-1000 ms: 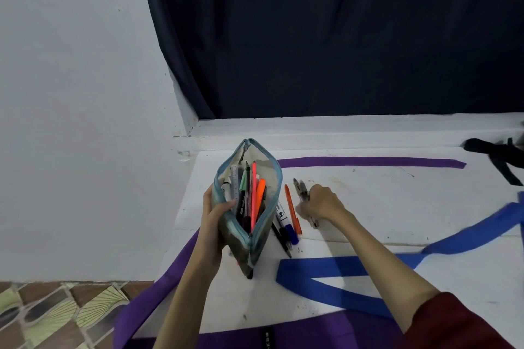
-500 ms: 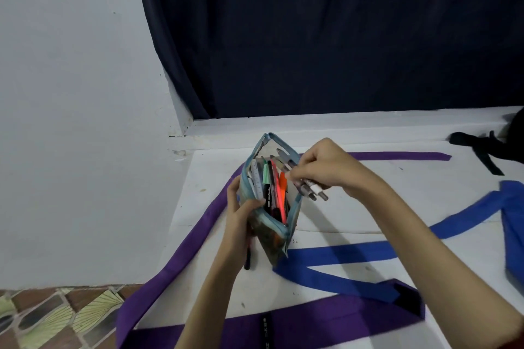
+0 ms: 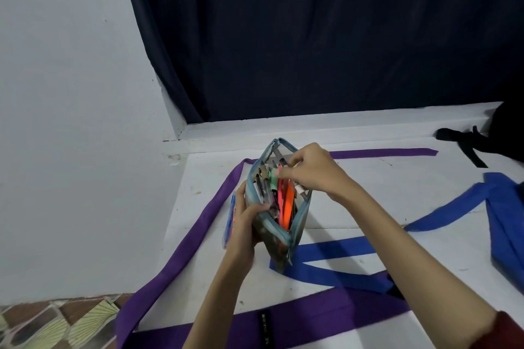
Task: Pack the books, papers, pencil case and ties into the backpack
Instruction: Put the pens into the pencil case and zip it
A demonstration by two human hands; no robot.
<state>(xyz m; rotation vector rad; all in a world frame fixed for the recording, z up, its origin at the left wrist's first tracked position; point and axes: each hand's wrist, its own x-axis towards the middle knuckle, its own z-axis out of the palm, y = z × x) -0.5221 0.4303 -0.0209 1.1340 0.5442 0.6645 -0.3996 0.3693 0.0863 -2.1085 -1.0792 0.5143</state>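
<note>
My left hand (image 3: 245, 219) grips the near left side of an unzipped blue-edged pencil case (image 3: 297, 218), holding it upright on the white table (image 3: 382, 201). Orange, green and grey pens stand inside it. Over the case's mouth, my right hand (image 3: 314, 171) pinches grey pens (image 3: 300, 189), their ends inside the case. A purple tie (image 3: 204, 221) runs along the table's left and front edges. The blue tie (image 3: 348, 246) lies folded to the right of the case. Part of the black backpack (image 3: 507, 133) shows at the far right.
Loose pens (image 3: 230, 218) lie on the table just left of my left hand. A dark curtain (image 3: 312, 37) hangs behind the table and a white wall stands to the left. Patterned floor tiles (image 3: 56, 323) show below the table's left corner.
My right hand picked up grey pens from the table, carried them over the case and lowered them into its opening. My left hand tilted and turned the case.
</note>
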